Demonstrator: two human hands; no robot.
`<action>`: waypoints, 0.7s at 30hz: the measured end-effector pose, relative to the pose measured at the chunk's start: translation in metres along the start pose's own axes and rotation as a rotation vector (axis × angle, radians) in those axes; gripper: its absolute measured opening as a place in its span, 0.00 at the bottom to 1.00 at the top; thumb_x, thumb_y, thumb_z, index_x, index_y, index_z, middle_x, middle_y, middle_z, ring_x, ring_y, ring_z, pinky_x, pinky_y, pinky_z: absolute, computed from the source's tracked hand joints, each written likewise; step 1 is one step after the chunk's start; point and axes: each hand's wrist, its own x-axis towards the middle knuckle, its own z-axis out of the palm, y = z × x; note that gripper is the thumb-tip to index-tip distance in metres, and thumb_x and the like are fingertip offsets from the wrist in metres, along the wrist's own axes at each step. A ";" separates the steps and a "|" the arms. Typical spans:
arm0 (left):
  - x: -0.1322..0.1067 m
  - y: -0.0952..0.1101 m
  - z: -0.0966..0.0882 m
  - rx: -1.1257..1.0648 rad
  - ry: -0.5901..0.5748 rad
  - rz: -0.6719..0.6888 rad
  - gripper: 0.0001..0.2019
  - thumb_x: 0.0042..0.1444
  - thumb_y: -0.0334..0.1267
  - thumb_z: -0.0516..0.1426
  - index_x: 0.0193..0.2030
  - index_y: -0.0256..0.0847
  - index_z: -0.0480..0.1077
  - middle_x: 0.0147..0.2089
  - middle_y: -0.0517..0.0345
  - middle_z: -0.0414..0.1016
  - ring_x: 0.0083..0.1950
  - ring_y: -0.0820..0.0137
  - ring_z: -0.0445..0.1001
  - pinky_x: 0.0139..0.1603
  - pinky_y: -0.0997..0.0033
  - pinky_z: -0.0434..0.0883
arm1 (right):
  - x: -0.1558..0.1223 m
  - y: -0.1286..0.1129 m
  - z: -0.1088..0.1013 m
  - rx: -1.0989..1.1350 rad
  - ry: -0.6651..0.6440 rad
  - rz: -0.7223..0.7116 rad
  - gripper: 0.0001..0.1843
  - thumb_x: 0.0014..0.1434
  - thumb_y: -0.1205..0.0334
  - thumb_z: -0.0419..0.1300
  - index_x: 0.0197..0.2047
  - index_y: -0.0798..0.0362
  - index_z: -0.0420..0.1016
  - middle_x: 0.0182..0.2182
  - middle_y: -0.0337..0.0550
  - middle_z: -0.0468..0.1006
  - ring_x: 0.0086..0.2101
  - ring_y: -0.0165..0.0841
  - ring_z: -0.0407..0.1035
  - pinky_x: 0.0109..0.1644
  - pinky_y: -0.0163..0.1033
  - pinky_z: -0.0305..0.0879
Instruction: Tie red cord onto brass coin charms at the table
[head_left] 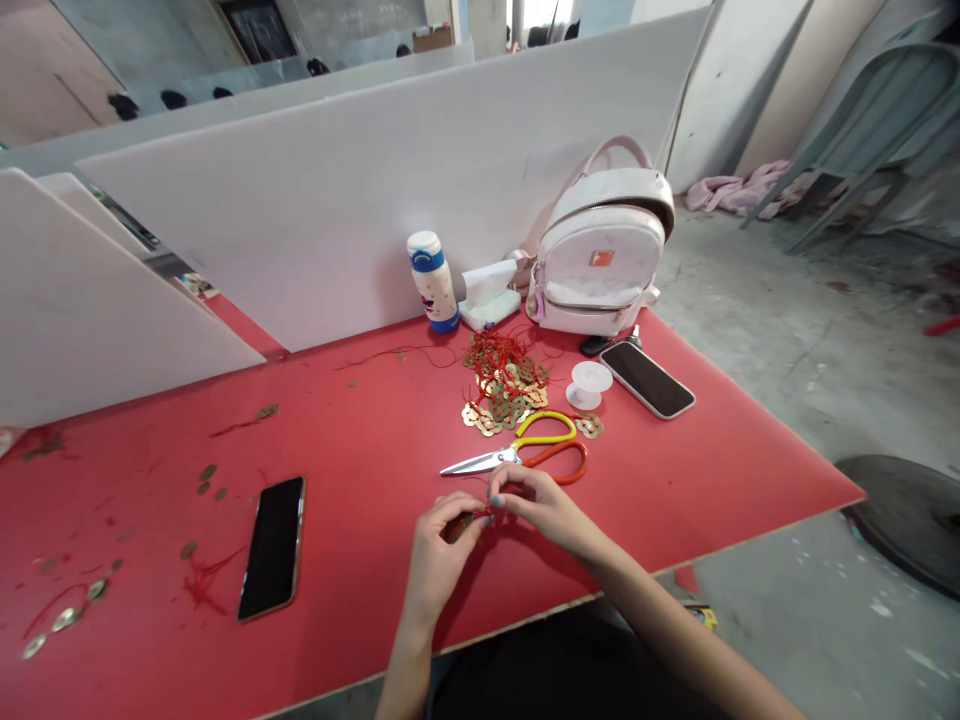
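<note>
Near the front of the red table, my left hand (pixel 439 550) is closed in a pinch on a short piece of red cord (pixel 481 513). My right hand (pixel 541 508) pinches the same cord from the other side, thumb against fingertips. Whether a coin hangs on the cord is hidden by my fingers. Just beyond my hands lie scissors (pixel 553 462) with one yellow and one red handle, blades pointing left. Behind them is a heap of brass-coloured coins (pixel 510 395) tied with red cord. One coin cluster (pixel 590 426) rests apart, right of the yellow handle.
A white spool (pixel 588 384) and a phone (pixel 648 379) lie to the right, a second phone (pixel 273 548) to the left. A bottle (pixel 435 285), tissues (pixel 489 308) and a white backpack (pixel 600 255) stand along the partition (pixel 337 220). Loose coins (pixel 66 618) are scattered at left.
</note>
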 end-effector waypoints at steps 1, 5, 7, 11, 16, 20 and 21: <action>0.000 -0.001 0.001 -0.003 0.008 -0.012 0.05 0.54 0.36 0.61 0.32 0.39 0.78 0.32 0.53 0.80 0.35 0.65 0.76 0.38 0.70 0.72 | -0.001 -0.002 0.001 0.035 -0.009 0.017 0.18 0.58 0.45 0.64 0.33 0.53 0.72 0.29 0.38 0.69 0.29 0.30 0.65 0.35 0.36 0.66; -0.001 -0.005 0.004 -0.037 0.046 -0.044 0.05 0.52 0.37 0.61 0.31 0.39 0.79 0.31 0.53 0.80 0.34 0.65 0.77 0.38 0.69 0.74 | -0.001 -0.007 -0.002 0.120 0.023 0.079 0.18 0.58 0.45 0.64 0.35 0.52 0.70 0.28 0.37 0.68 0.28 0.29 0.63 0.35 0.35 0.65; -0.001 -0.008 0.005 -0.056 0.077 -0.057 0.05 0.51 0.37 0.62 0.30 0.39 0.79 0.32 0.53 0.81 0.35 0.64 0.78 0.38 0.69 0.75 | 0.001 -0.006 -0.009 0.145 0.094 0.085 0.18 0.57 0.45 0.64 0.36 0.51 0.69 0.28 0.37 0.67 0.27 0.29 0.63 0.34 0.35 0.65; -0.002 -0.013 0.004 -0.091 0.126 -0.096 0.06 0.50 0.38 0.62 0.29 0.39 0.78 0.32 0.52 0.81 0.34 0.64 0.79 0.37 0.69 0.76 | 0.006 -0.001 -0.025 0.121 0.306 -0.008 0.16 0.60 0.45 0.61 0.37 0.49 0.65 0.30 0.39 0.69 0.28 0.31 0.66 0.35 0.37 0.67; 0.000 -0.016 0.005 -0.116 0.169 -0.132 0.06 0.50 0.38 0.63 0.29 0.38 0.78 0.32 0.53 0.81 0.35 0.64 0.79 0.37 0.70 0.75 | 0.001 0.003 -0.024 -0.375 0.634 -0.309 0.09 0.63 0.56 0.59 0.44 0.48 0.67 0.44 0.46 0.71 0.46 0.39 0.68 0.50 0.47 0.67; 0.003 -0.013 0.005 -0.155 0.150 -0.127 0.06 0.50 0.37 0.62 0.29 0.38 0.79 0.31 0.53 0.80 0.34 0.65 0.78 0.36 0.71 0.74 | -0.011 0.006 -0.008 -0.692 0.455 -0.415 0.02 0.64 0.63 0.60 0.41 0.48 0.73 0.41 0.46 0.72 0.45 0.41 0.66 0.51 0.48 0.65; 0.003 -0.012 0.005 -0.171 0.141 -0.121 0.05 0.50 0.37 0.62 0.29 0.38 0.79 0.31 0.53 0.80 0.34 0.65 0.78 0.36 0.71 0.74 | -0.014 0.008 -0.004 -0.734 0.377 -0.411 0.02 0.64 0.63 0.61 0.40 0.48 0.74 0.40 0.46 0.73 0.44 0.41 0.66 0.49 0.47 0.65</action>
